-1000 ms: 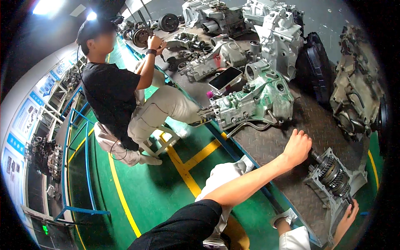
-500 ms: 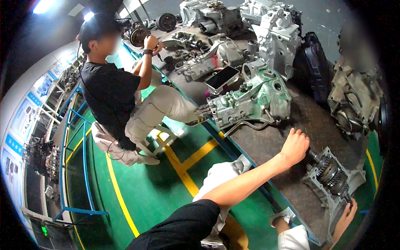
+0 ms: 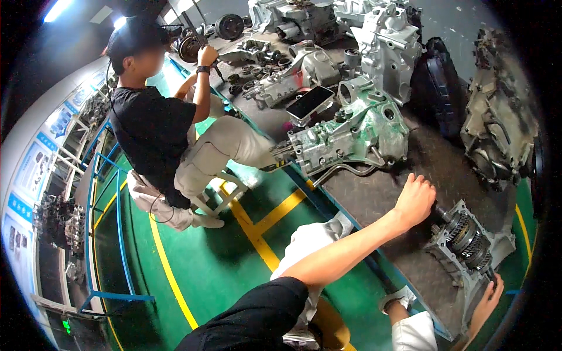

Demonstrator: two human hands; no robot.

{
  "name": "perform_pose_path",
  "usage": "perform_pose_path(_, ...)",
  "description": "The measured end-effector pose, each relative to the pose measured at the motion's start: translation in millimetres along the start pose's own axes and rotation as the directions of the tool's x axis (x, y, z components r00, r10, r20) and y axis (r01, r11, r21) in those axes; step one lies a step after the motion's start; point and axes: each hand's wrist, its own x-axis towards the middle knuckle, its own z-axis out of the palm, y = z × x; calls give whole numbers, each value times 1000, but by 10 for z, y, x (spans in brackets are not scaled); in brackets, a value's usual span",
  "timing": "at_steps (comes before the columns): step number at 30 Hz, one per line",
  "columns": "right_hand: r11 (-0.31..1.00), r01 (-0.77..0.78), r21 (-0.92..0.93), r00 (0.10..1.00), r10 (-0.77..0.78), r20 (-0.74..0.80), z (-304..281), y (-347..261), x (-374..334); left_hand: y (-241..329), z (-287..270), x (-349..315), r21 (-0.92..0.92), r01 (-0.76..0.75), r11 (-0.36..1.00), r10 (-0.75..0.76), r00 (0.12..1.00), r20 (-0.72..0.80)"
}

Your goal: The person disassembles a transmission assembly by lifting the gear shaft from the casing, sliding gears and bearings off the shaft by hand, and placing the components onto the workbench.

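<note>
An open grey metal gearbox housing half (image 3: 440, 255) lies at the near right end of the bench. A gear shaft (image 3: 470, 241), stacked with dark toothed gears and rings, sits inside it. My left hand (image 3: 415, 200) is closed round the shaft's far end, where it sticks out of the housing; the fingertips are partly hidden. At the near end, my right hand (image 3: 487, 302) has its fingers against the shaft's thin end, at the housing's right edge. Its thumb side and grip are mostly hidden.
Left of the gears stands a green-stained gearbox (image 3: 357, 137) with a bent metal rod beside it. A phone (image 3: 310, 104) rests behind that gearbox. More castings (image 3: 383, 52) crowd the back. A co-worker (image 3: 155, 117) sits at the left, holding a tool over the bench.
The gears in the housing show a different face, so the shaft appears to have turned or shifted. My hands stay nearly in place. The co-worker's hands have moved on the tool.
</note>
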Motion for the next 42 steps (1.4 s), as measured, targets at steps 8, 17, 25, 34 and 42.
perform_pose_path(8, 1000, 8, -25, 1000, -8, -20, 23, 43, -1, -1, 28, -9, -13, 4, 1000, -3, 999, 35)
perform_pose_path(17, 999, -7, -44, 999, 8, 31, 19, 9, 4, -11, 24, -9, -5, 3, 1000, -3, 1000, 9)
perform_pose_path(25, 1000, -19, -2, 1000, 19, -11, 28, 41, 4, -10, 27, -12, -21, -13, 1000, 13, 1000, -11)
perform_pose_path(34, 997, 27, -66, 1000, -26, 14, -12, 105, 7, -1, 25, -2, 11, -9, 1000, 9, 1000, 17)
perform_pose_path(42, 999, -38, -7, 998, 38, 46, -46, -174, 0, -19, -9, -3, -11, 1, 1000, -1, 999, 39)
